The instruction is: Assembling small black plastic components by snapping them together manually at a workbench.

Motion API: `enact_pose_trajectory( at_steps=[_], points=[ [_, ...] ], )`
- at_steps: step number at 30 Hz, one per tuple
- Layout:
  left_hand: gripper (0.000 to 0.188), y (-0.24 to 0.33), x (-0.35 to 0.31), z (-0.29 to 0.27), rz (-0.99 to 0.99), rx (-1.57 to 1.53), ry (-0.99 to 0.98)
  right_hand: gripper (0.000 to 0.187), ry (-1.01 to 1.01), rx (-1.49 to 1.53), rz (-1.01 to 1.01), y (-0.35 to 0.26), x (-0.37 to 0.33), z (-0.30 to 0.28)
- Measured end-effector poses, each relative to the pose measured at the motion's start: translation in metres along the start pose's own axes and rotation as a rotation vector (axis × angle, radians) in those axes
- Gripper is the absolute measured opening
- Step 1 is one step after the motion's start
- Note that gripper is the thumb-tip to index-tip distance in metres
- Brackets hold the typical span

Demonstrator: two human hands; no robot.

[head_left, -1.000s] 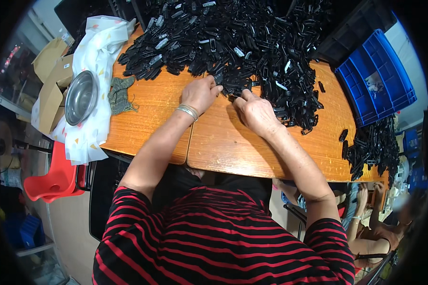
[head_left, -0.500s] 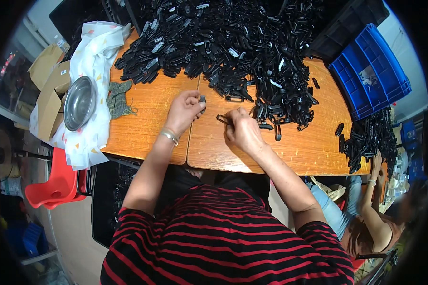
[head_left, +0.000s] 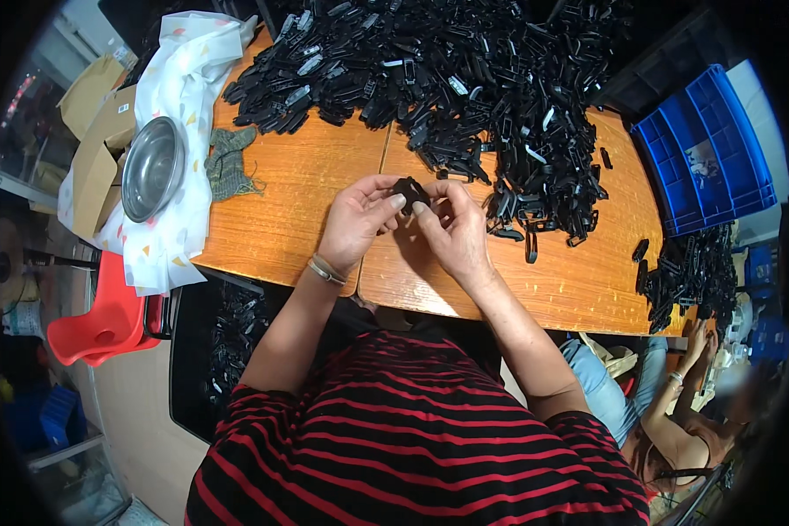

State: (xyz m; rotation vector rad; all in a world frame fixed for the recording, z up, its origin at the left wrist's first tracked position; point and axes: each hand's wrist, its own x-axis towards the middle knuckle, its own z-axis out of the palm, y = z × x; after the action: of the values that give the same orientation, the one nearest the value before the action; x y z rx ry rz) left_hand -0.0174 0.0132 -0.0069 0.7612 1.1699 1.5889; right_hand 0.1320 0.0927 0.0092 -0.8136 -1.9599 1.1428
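1. Pinching from both sides in the head view, the only one I have, my left grip (head_left: pixel 359 217) and right grip (head_left: pixel 458 235) close thumb and fingers on one small black plastic part (head_left: pixel 408 191). Whether it is a single moulding or two pieces pressed together, I cannot tell; the fingertips cover too much of it.
2. The part is between the two thumbs, raised above the wooden worktop (head_left: pixel 298 202), a little right of the seam in the wood and just short of the near edge of the heap of black plastic parts (head_left: pixel 412 105).
3. As I judge it, this is close two-handed work on the one part. To do it well I would steady it with the left and let the right do the fine pressing or turning, thumbs opposed and force square to the part so that it does not twist out.
4. I would also keep the wrists low and the part clear of the heap: if it slipped, it could be lost among so many lookalikes.
5. For writing, I find nothing legible. The cardboard box (head_left: pixel 105 149) at left has a small white label (head_left: pixel 124 108), its print too tiny to make out. On the blue plastic crate (head_left: pixel 679 175) at right is a pale patch (head_left: pixel 701 164), perhaps a sticker, that I cannot read either. No brand mark is discernible on the held part.
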Motion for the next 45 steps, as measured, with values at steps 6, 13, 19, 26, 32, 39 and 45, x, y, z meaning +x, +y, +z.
enact_pose_trajectory(
  at_steps=[6,13,19,26,32,39,45],
  points=[
    [0.027,0.004,-0.012,-0.001,0.048,0.017,0.031,0.018,-0.060,-0.023,-0.090,-0.003,-0.005,0.005],
    [0.031,0.000,-0.032,0.005,0.044,-0.003,0.046,0.018,-0.048,-0.100,-0.182,-0.002,-0.018,0.010],
    [0.030,-0.009,-0.046,0.017,0.134,0.101,0.141,0.027,-0.052,-0.227,-0.252,-0.011,-0.036,0.014],
    [0.022,-0.010,-0.055,0.027,0.134,-0.081,0.072,0.046,-0.123,-0.118,-0.196,-0.005,-0.050,0.017],
    [0.026,-0.002,-0.065,0.021,0.127,-0.040,0.022,0.045,-0.129,0.012,-0.149,-0.019,-0.070,0.037],
    [0.033,0.043,-0.111,-0.026,-0.040,0.155,0.120,0.043,-0.543,0.003,-0.090,-0.047,-0.058,0.042],
    [0.022,0.066,-0.206,-0.143,-0.266,1.579,0.135,0.035,-0.450,-0.101,-0.192,-0.022,-0.036,0.022]
  ],
)
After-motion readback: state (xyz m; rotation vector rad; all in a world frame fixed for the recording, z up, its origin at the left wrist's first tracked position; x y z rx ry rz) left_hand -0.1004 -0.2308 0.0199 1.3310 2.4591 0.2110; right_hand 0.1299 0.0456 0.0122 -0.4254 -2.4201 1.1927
